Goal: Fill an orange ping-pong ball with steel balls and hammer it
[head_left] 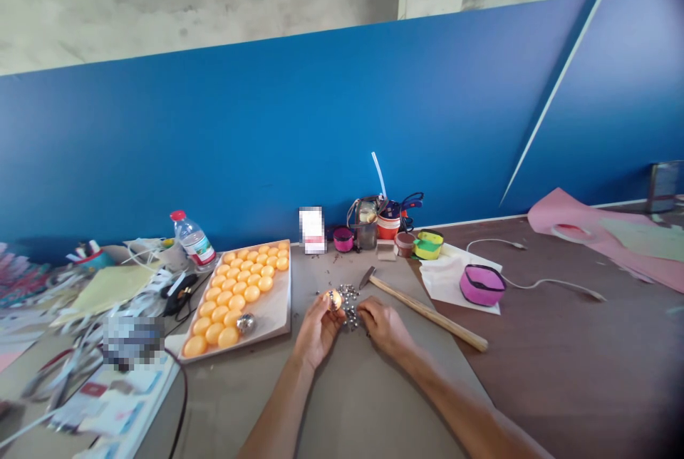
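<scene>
My left hand point(317, 327) is closed round an orange ball point(334, 298) partly covered with small shiny pieces, held just above the table. My right hand point(380, 323) rests on the table beside it, fingers curled down at a pile of small silver beads point(349, 301); what its fingertips pinch, if anything, is hidden. Left of my hands a tray point(274, 313) holds several orange balls point(238, 293) and one silver-covered ball point(246, 323). A wooden-handled hammer point(427, 313) lies just right of my right hand.
Small pots and a cup with tools point(388, 226) stand at the blue wall. A pink pouch point(482, 284) lies on white paper, with a white cable point(539, 282) beyond. A water bottle point(194, 240), glue gun and papers clutter the left. Pink sheets point(598, 231) lie far right.
</scene>
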Action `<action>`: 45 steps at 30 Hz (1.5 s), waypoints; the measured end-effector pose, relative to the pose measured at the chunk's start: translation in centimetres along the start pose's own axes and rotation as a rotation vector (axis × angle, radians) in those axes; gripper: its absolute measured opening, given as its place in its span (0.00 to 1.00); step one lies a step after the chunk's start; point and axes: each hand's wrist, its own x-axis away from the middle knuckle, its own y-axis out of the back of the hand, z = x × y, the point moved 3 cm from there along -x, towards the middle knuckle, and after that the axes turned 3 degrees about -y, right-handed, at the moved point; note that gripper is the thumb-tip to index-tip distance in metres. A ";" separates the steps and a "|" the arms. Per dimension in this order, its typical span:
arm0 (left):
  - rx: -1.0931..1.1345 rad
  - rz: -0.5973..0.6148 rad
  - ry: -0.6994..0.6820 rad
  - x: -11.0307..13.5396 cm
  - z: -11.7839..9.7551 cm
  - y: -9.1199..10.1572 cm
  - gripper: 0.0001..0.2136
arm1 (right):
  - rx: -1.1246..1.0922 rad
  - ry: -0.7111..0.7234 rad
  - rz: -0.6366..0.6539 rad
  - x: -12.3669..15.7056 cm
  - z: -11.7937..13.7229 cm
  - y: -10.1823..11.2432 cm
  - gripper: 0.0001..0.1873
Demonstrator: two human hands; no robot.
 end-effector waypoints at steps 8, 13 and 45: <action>0.030 -0.027 0.017 -0.1 -0.2 0.1 0.10 | -0.019 0.027 -0.117 -0.7 -1.1 1.6 0.11; 0.025 -0.032 0.013 -0.2 -0.2 0.2 0.11 | 0.061 -0.008 -0.007 -1.0 -2.0 2.3 0.10; -0.076 0.064 0.026 0.0 0.1 -0.3 0.12 | -0.902 -0.290 0.105 -0.2 1.0 0.1 0.10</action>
